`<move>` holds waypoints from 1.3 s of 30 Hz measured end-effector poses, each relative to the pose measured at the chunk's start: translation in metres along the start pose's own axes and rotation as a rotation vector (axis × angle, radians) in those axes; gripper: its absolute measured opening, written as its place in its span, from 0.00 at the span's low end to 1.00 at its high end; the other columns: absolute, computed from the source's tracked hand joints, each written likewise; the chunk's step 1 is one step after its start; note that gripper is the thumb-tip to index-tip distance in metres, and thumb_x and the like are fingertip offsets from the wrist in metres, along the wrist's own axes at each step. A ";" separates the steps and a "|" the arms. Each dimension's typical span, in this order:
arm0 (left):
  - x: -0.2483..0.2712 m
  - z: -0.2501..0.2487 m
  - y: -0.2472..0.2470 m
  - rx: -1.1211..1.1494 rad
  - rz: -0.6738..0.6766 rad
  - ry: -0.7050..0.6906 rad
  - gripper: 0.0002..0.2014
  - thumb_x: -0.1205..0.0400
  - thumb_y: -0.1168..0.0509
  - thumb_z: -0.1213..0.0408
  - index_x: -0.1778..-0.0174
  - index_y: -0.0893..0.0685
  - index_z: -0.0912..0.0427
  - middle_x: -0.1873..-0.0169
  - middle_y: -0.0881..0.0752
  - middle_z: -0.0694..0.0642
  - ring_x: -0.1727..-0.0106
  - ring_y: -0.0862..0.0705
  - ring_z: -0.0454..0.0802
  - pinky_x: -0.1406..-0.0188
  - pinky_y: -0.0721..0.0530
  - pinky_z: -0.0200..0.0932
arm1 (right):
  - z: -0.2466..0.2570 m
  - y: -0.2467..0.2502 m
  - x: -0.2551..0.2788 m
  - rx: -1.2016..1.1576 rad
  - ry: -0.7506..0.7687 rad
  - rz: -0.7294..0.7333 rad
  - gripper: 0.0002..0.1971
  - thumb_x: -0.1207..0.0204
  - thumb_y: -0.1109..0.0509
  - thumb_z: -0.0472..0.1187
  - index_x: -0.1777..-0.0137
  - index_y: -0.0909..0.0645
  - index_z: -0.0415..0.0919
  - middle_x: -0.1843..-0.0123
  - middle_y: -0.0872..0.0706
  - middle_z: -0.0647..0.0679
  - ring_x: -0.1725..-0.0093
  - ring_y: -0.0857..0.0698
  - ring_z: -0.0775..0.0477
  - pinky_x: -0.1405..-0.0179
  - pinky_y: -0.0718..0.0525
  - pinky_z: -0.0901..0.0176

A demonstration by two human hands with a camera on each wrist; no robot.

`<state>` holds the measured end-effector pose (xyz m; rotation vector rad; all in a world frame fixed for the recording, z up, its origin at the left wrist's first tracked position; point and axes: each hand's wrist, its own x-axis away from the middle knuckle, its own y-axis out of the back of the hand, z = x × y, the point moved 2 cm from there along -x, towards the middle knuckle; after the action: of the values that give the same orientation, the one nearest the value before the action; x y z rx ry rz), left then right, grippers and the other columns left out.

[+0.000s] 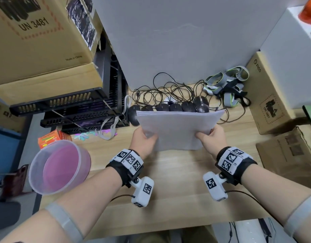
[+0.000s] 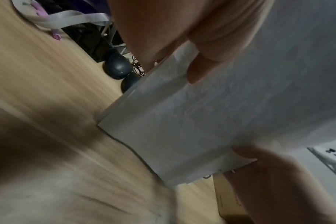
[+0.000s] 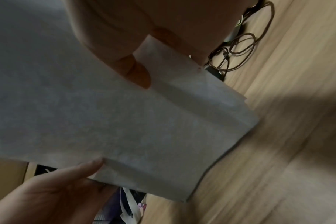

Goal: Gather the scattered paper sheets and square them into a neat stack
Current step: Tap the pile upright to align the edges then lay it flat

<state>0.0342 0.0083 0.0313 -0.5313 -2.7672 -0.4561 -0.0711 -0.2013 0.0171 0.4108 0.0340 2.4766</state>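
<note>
light wooden desk [image 1: 177, 181] runs up to a pale grey partition wall [image 1: 186, 41], with clutter round its edges. both hands hold a sheaf of white paper sheets [image 1: 177, 128] upright on its lower edge near the middle of the desk, the bottom edge touching the wood as the wrist views show. the left hand [image 1: 143, 142] grips the sheaf's left side, thumb on the near face and fingers curled behind. the right hand [image 1: 212, 138] pinches the right side the same way. the top edge of the sheets is uneven, with one corner poking out at the upper right.

just behind the paper lies a row of black computer mice [image 1: 168, 107] with their thin black cables [image 1: 168, 90] tangled against the wall. grey straps with green trim [image 1: 226, 83] are heaped to the right of the cables, next to a brown cardboard box [image 1: 268, 95]. stacked black plastic trays [image 1: 77, 106] stand at the left under a large cardboard carton marked un 3481 [image 1: 37, 37]. a round translucent pink tub [image 1: 60, 165] sits at the desk's left edge, with a small orange box [image 1: 53, 137] just behind it.
</note>
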 end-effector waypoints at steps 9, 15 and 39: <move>-0.001 0.026 -0.001 0.025 0.039 0.093 0.12 0.25 0.28 0.79 0.48 0.13 0.63 0.52 0.08 0.60 0.51 0.10 0.56 0.40 0.13 0.56 | -0.017 0.000 -0.005 0.090 -0.029 0.012 0.13 0.31 0.32 0.18 0.57 0.19 0.36 0.62 0.15 0.50 0.64 0.18 0.60 0.68 0.20 0.76; -0.003 0.025 -0.004 -0.023 0.027 0.102 0.10 0.21 0.34 0.76 0.55 0.12 0.57 0.55 0.08 0.56 0.51 0.10 0.53 0.43 0.14 0.49 | -0.023 -0.006 -0.008 0.078 -0.032 0.033 0.14 0.30 0.31 0.20 0.52 0.17 0.37 0.59 0.13 0.50 0.61 0.16 0.63 0.66 0.21 0.82; 0.005 0.063 -0.002 -0.490 0.130 0.153 0.17 0.14 0.40 0.59 0.68 0.22 0.61 0.68 0.15 0.71 0.69 0.18 0.60 0.62 0.26 0.44 | -0.061 -0.001 0.005 0.252 -0.096 0.141 0.10 0.20 0.33 0.30 0.39 0.20 0.36 0.47 0.14 0.46 0.45 0.16 0.47 0.45 0.21 0.60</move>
<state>0.0150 0.0304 -0.0244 -0.7422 -2.4499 -1.1033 -0.0930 -0.1933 -0.0400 0.6592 0.2890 2.5960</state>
